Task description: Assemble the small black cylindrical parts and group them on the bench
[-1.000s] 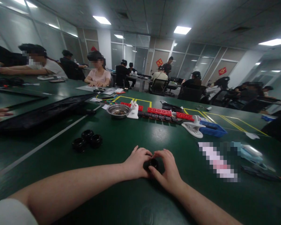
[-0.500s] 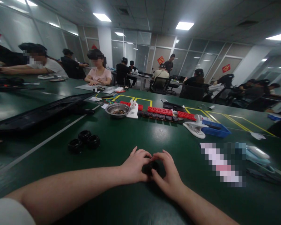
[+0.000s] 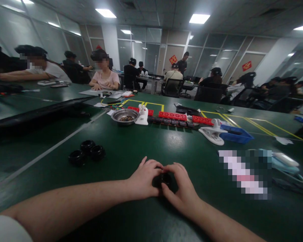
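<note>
Between my two hands, low over the green table [image 3: 131, 144], is a glossy black ring-shaped part [image 3: 166, 179], mostly covered by fingers. My left hand [image 3: 146, 178] curls around its left side. On the right, my right hand [image 3: 178, 185] grips it with thumb and fingers. The fingertips of both hands meet at its far side. Three similar black rings [image 3: 87, 152] lie close together to the left, apart from my hands.
Ahead stand a metal bowl [image 3: 125, 117] of small parts, white clamp-like pieces [image 3: 141, 116], red strips [image 3: 172, 116] and a blue tray [image 3: 238, 135]. A long black panel [image 3: 37, 112] lies left; a blurred-out pink item [image 3: 242, 174] lies right. Several people sit beyond.
The view has shifted slightly. At far left, the long black panel has moved and tilted differently. My hands keep nearly the same hold on the black ring.
</note>
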Action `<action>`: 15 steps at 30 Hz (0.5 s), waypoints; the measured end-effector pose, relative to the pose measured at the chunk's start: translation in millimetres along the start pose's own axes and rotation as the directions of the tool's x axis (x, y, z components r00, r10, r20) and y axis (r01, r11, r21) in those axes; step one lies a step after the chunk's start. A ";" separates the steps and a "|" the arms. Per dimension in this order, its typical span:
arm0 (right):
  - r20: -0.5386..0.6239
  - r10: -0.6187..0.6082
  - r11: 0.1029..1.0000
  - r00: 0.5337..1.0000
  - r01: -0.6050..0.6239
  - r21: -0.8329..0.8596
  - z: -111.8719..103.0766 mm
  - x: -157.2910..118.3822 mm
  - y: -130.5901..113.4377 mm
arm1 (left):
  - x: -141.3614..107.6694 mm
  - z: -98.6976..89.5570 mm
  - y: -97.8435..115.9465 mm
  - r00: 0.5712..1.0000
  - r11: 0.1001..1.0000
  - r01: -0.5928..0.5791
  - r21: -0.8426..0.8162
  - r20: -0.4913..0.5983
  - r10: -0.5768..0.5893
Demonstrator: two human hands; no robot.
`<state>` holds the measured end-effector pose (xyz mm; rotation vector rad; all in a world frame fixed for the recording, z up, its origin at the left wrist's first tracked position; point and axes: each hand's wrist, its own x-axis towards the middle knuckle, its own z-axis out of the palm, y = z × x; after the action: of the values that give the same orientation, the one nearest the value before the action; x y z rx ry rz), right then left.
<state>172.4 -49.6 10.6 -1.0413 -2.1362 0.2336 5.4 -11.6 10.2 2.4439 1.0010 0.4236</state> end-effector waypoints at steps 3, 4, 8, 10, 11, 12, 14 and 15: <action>0.021 -0.042 0.999 0.999 0.041 0.036 -2.4 -1.2 -2.8 | 0.5 0.9 -0.8 1.000 1.000 -0.002 0.009 -0.009 0.002; -0.004 -0.033 0.999 0.999 0.033 0.019 -2.6 -1.4 -3.6 | 0.6 1.2 -1.3 1.000 1.000 -0.001 0.009 -0.006 0.001; -0.121 0.045 0.994 0.992 -0.056 -0.089 -0.6 -0.6 -4.2 | 0.6 2.4 -2.8 1.000 1.000 -0.002 0.009 -0.001 0.002; -0.121 0.069 0.991 0.990 -0.083 -0.109 0.3 0.3 -3.1 | 0.4 2.9 -2.7 1.000 1.000 -0.005 0.007 -0.007 0.005; -0.106 0.066 0.991 0.992 -0.077 -0.105 0.4 0.6 -2.5 | 0.3 3.0 -2.5 1.000 1.000 -0.008 0.005 -0.012 0.008; -0.084 0.048 0.994 0.995 -0.056 -0.089 0.1 0.8 -1.9 | 0.2 3.1 -2.3 1.000 1.000 -0.012 0.002 -0.017 0.012; -0.032 -0.013 0.999 0.999 0.012 -0.035 -1.1 0.7 -1.4 | 0.0 3.3 -2.1 0.999 1.000 -0.016 0.000 -0.028 0.016; -0.011 -0.040 0.999 0.999 0.040 -0.015 -1.7 0.6 -1.4 | -0.1 3.3 -2.2 0.999 1.000 -0.015 0.001 -0.030 0.015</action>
<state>172.5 -50.3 12.7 -1.0048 -2.1494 0.1933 5.4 -11.3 6.3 2.4541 0.9954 0.4668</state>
